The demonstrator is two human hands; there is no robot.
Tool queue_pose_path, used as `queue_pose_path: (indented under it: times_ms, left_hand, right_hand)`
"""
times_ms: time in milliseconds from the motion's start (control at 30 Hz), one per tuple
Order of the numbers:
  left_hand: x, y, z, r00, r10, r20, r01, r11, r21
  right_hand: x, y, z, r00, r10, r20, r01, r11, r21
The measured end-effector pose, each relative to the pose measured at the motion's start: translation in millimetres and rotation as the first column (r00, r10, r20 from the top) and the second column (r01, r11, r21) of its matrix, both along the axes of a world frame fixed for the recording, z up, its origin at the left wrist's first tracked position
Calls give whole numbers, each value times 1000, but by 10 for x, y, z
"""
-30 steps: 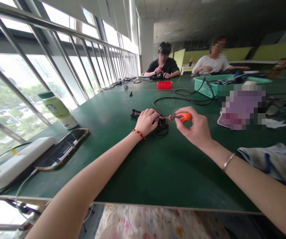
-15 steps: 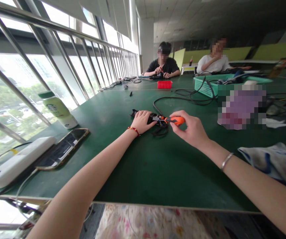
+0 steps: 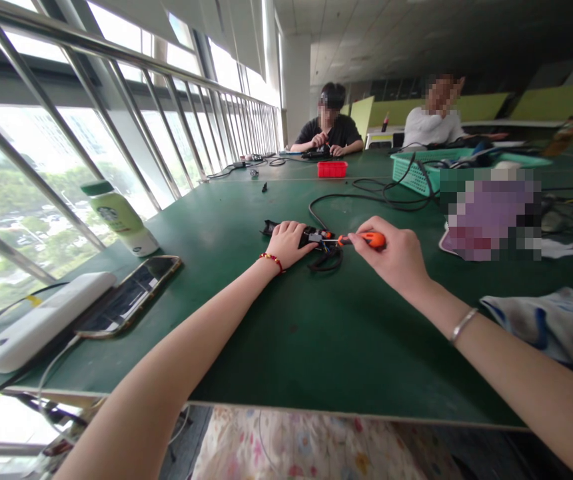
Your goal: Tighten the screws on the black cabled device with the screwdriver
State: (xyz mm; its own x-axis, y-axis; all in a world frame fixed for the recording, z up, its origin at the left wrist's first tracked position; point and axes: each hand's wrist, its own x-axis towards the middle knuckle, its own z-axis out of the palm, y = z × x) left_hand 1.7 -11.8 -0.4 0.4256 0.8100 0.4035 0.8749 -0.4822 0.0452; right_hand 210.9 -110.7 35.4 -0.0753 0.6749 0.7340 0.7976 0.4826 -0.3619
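Observation:
My left hand (image 3: 288,245) is closed over a black device with exposed inner parts and wires (image 3: 312,235), pressing it against the green table. Part of the device is hidden under my fingers. In my right hand (image 3: 395,257) is a screwdriver (image 3: 372,240) with an orange and black handle. Its thin metal shaft points left, and the tip reaches the device's inner parts; whether it touches a screw I cannot tell. A black cable (image 3: 339,196) runs from the device toward the back right.
Left on the green table (image 3: 266,347) are a green bottle (image 3: 119,219), a phone (image 3: 131,293) and a white power strip (image 3: 41,323). Farther back are a red box (image 3: 332,170) and a green basket (image 3: 416,175) with cables. A cloth (image 3: 541,323) lies right. Two people sit opposite.
My right hand has shifted right with the screwdriver, and more of its shaft shows. My left hand stays on the device. The view has turned slightly.

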Motion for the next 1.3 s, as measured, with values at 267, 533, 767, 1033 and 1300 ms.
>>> queue_pose_path:
  times_ms: [267,533,767,1033,1300]
  left_hand:
    - [159,-68,-42,994,108,-10,-107,993,54]
    - [178,-82,-63,997,68,-30,-66,996,63]
    - [156,-116,-12,998,58,-33,-56,998,37]
    - [261,-313,792,991,119,57,-105,974,-200]
    - [390,-1414,1494,658,-604,450,597,55,-800]
  right_hand:
    - [24,0,50,997,-77,-20,76,996,-49]
    - [44,23,28,999,15,-44,-8,987,158]
    - [58,-5,70,999,-31,16,30,997,70]
    - [53,-16,89,999,-46,-29,48,996,80]
    - [57,11,49,997,-55,-51,60,994,94]
